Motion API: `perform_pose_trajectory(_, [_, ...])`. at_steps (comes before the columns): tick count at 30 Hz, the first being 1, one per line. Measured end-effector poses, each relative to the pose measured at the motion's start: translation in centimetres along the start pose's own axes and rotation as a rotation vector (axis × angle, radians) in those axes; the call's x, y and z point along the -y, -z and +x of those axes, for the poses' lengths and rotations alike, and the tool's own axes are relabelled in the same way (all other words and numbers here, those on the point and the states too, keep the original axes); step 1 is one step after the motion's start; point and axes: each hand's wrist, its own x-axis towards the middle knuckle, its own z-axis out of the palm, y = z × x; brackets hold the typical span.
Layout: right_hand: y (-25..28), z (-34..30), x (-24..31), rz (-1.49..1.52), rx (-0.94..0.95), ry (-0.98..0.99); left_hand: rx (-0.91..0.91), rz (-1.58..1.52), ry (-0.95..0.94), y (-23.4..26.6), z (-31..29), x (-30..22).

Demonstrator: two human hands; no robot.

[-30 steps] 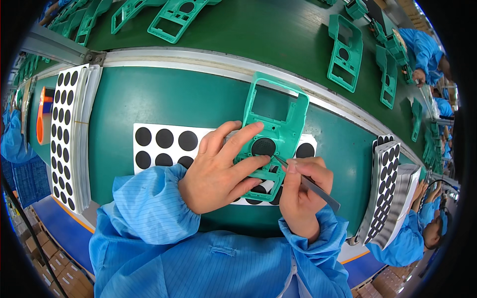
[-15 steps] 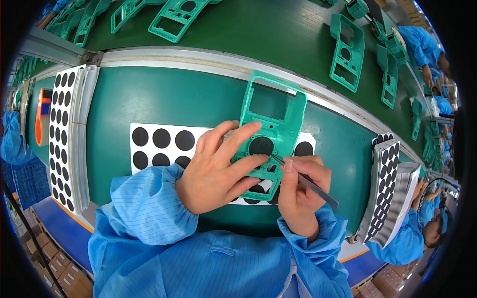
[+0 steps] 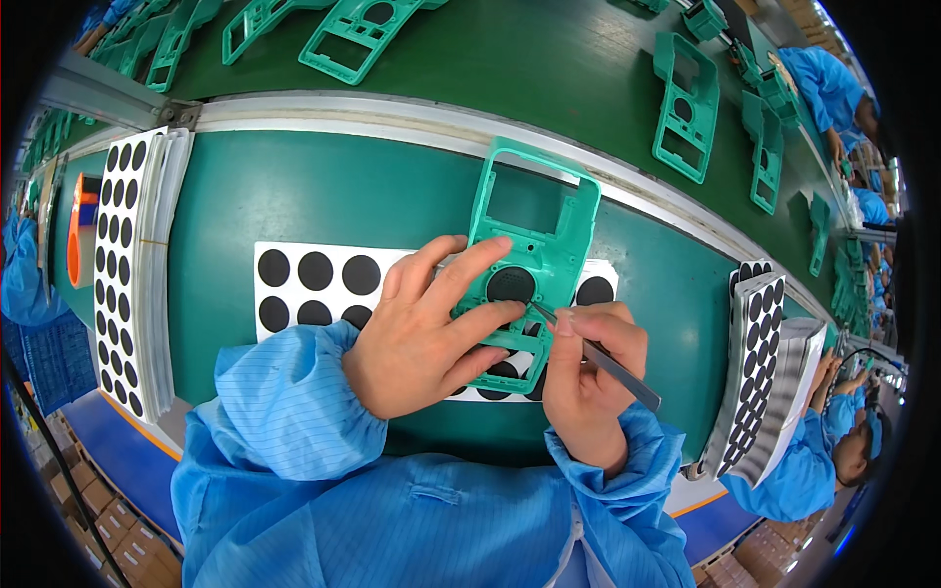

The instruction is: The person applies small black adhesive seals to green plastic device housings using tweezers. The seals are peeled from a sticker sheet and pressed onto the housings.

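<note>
Head cam: L hand [image 3: 412,328] fingers apart, resting on green frame [image 3: 566,245], which sits over dot sheet [image 3: 293,291]. R hand [image 3: 588,397] pinched on tweezers [image 3: 624,373], tip nr black disc [image 3: 511,284]. Prob. mid-job: disc in round seat, tweezer work seemingly unfinished. Teal bench [image 3: 382,186], dk green belt [image 3: 549,69] w/ more frames [image 3: 686,137], co-workers R.

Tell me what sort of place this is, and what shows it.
Probably a factory assembly line: look-alike green housings spread along a long green work surface, sheets of black discs stacked on the bench, and a blue-clad co-worker nearby.
</note>
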Motion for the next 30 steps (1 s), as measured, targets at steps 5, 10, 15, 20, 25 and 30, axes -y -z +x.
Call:
perform_pose_trajectory(5, [-0.07,-0.13,0.04,0.011,0.003,-0.014,0.01,0.003,0.006,0.04,-0.12,0.02])
perform_pose_trajectory(10, [0.04,-0.07,-0.01,-0.008,0.007,-0.015,0.027,0.01,0.007,0.03,-0.12,0.05])
perform_pose_trajectory(15, [-0.04,-0.12,0.0,-0.005,-0.01,-0.028,0.032,0.007,0.001,0.09,-0.06,0.11])
perform_pose_trajectory(20, [0.09,-0.08,0.04,-0.01,0.002,-0.029,0.033,0.009,-0.005,0.07,-0.07,0.19])
perform_pose_trajectory(25, [0.17,-0.11,0.05,0.001,0.008,-0.037,0.036,0.021,-0.005,0.1,-0.08,0.11])
perform_pose_trajectory(30, [0.21,-0.27,-0.27,0.025,-0.01,-0.044,0.038,0.025,-0.008,0.01,-0.06,0.11])
